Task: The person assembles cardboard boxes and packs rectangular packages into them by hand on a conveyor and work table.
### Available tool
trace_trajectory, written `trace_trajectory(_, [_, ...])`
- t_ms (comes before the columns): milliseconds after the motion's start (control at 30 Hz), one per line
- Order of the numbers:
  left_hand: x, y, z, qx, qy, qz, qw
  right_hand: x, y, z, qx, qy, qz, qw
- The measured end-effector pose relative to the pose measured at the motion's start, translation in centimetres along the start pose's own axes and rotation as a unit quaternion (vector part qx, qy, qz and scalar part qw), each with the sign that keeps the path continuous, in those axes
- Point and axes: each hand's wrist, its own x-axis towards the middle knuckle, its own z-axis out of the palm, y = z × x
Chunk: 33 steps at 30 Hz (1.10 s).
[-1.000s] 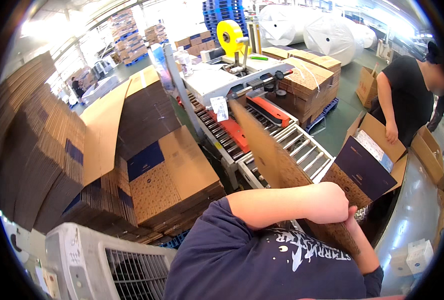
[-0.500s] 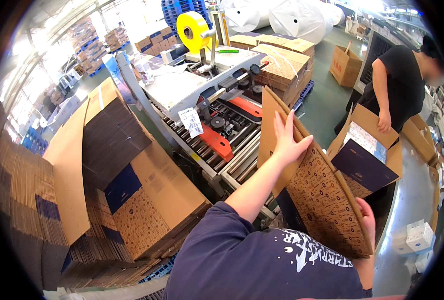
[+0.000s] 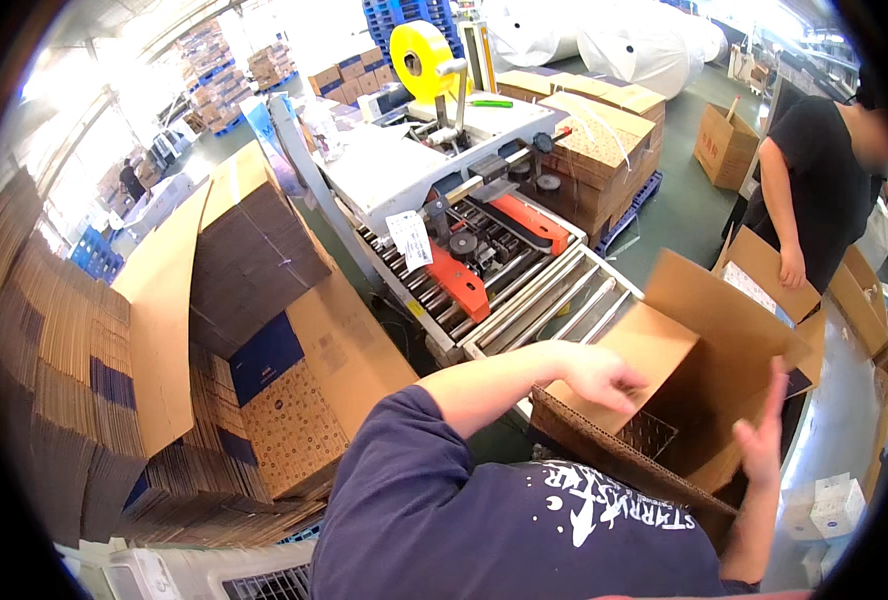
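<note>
Head view: taken from head height by the left of two side-by-side fisheye cameras, faced down and forward. Lower edge filled at closest range by the printed navy cloth T-shirt (image 3: 464,540). Bare left hand (image 3: 607,378), bare right hand (image 3: 761,430) and open brown cardboard box (image 3: 714,390) looked down on from near above. Grey-white metal taping machine (image 3: 389,175) framed at middle range, big white wrapped rolls (image 3: 604,60) far off. Straight edges bent toward the rim.
</note>
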Motion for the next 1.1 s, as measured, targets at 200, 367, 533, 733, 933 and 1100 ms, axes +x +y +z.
trace_trajectory(200, [-0.9, 0.9, -1.4, -0.15, -0.218, 0.033, 0.964, -3.3, 4.5, 5.0, -0.296, -0.509, 0.102, 0.801])
trace_trajectory(367, [2.3, 4.5, -0.7, 0.126, -0.254, -0.091, 0.955, 0.0, 5.6, -3.5, 0.287, -0.33, 0.269, 0.858])
trace_trajectory(533, [7.8, -0.9, 0.8, 0.294, 0.044, -0.172, 0.939, 7.9, 7.3, -8.6, -0.114, 0.082, -0.053, 0.989])
trace_trajectory(733, [0.1, -6.2, 5.6, 0.159, 0.351, -0.289, 0.876, 2.4, 1.3, -2.0, -0.401, -0.028, 0.013, 0.916])
trace_trajectory(933, [2.4, -4.8, 8.0, -0.381, 0.149, -0.078, 0.909, -9.6, 8.4, -5.2, -0.363, -0.151, 0.18, 0.902])
trace_trajectory(1100, [7.8, -13.3, 19.8, -0.324, 0.251, -0.35, 0.842, -17.2, 18.7, -14.8, 0.093, 0.139, 0.461, 0.872])
